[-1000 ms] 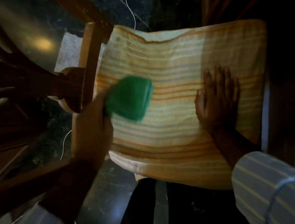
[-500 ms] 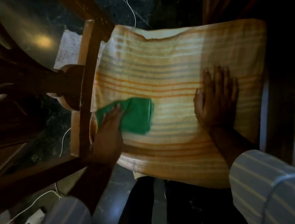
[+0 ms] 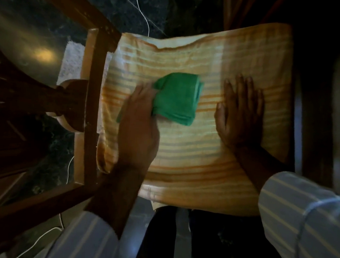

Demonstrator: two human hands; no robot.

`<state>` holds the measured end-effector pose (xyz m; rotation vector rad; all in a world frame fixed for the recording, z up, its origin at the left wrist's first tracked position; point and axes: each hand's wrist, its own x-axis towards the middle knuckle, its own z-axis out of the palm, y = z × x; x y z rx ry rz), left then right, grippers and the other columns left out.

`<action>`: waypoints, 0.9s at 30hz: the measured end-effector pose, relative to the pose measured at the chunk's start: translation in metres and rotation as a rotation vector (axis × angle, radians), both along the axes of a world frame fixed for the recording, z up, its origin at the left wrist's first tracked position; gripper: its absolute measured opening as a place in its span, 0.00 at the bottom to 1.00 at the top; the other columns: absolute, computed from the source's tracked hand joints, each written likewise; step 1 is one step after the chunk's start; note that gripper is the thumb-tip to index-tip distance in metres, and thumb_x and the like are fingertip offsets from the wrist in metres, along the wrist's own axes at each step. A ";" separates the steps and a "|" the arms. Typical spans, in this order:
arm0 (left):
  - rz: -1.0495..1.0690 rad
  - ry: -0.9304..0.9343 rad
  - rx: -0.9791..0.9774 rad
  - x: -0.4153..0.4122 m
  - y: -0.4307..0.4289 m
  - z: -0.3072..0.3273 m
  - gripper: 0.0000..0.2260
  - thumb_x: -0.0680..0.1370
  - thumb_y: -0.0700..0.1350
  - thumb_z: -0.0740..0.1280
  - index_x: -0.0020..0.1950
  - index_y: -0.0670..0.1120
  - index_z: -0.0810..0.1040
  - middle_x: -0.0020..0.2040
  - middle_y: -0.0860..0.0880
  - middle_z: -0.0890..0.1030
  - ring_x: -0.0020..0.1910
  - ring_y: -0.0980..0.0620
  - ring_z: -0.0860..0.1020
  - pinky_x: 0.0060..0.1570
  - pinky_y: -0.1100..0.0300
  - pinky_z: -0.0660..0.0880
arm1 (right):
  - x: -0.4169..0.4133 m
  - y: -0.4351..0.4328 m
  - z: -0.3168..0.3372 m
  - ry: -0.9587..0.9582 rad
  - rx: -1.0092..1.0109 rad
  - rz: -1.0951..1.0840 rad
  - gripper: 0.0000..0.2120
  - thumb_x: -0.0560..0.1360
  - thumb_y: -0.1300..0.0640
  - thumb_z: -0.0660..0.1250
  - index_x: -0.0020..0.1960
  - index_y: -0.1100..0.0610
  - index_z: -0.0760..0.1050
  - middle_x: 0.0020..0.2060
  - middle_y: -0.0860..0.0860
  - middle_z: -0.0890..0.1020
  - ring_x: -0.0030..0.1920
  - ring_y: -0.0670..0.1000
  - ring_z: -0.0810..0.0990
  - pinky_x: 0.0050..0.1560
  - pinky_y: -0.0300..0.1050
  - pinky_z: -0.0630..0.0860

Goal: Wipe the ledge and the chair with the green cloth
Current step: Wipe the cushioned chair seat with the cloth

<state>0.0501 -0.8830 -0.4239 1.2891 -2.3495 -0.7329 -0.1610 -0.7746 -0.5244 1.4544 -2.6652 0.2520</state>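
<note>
I look straight down on a wooden chair [image 3: 89,106] whose seat is covered by an orange-and-white striped cushion [image 3: 204,152]. My left hand [image 3: 139,122] grips a folded green cloth [image 3: 177,98] and presses it on the middle of the cushion. To its right my right hand [image 3: 239,116] lies flat on the cushion, fingers spread and pointing away from me, holding nothing. Both arms wear striped white sleeves. No ledge is visible in this dim view.
The chair's dark wooden armrest and frame [image 3: 51,97] run along the left side. A white cable [image 3: 141,10] trails over the dark marble floor [image 3: 51,17] beyond the chair. A pale mat [image 3: 70,64] lies by the chair's left edge. My dark trousers [image 3: 176,241] stand below the seat.
My left hand has swept the green cloth from the cushion's left side toward its centre and farther from me. My right hand stays flat in the same place.
</note>
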 end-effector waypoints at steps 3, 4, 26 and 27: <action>-0.159 -0.318 -0.020 -0.022 0.005 -0.031 0.23 0.80 0.39 0.54 0.76 0.43 0.68 0.79 0.43 0.65 0.80 0.44 0.60 0.79 0.44 0.55 | -0.001 -0.001 0.004 -0.020 0.047 0.008 0.29 0.84 0.45 0.53 0.84 0.50 0.59 0.84 0.55 0.62 0.85 0.58 0.59 0.84 0.61 0.55; -0.235 -0.434 -0.012 -0.023 0.015 -0.042 0.24 0.81 0.43 0.56 0.79 0.43 0.64 0.82 0.44 0.60 0.81 0.45 0.56 0.79 0.44 0.52 | -0.001 -0.001 0.007 -0.034 0.064 0.008 0.29 0.84 0.45 0.52 0.84 0.50 0.59 0.84 0.54 0.61 0.85 0.58 0.58 0.84 0.61 0.55; 0.574 0.219 1.034 0.009 -0.043 -0.020 0.05 0.75 0.35 0.72 0.47 0.44 0.84 0.49 0.43 0.87 0.50 0.43 0.85 0.47 0.55 0.82 | 0.046 -0.037 0.063 -1.487 -0.081 -0.622 0.22 0.69 0.59 0.82 0.61 0.62 0.84 0.56 0.60 0.88 0.57 0.62 0.87 0.63 0.62 0.83; 0.568 0.232 1.052 0.008 -0.043 -0.013 0.06 0.75 0.35 0.71 0.45 0.46 0.83 0.47 0.45 0.87 0.49 0.44 0.85 0.46 0.56 0.82 | 0.046 -0.035 0.069 -1.538 -0.108 -0.639 0.20 0.70 0.60 0.81 0.60 0.63 0.84 0.56 0.62 0.88 0.57 0.63 0.87 0.63 0.61 0.84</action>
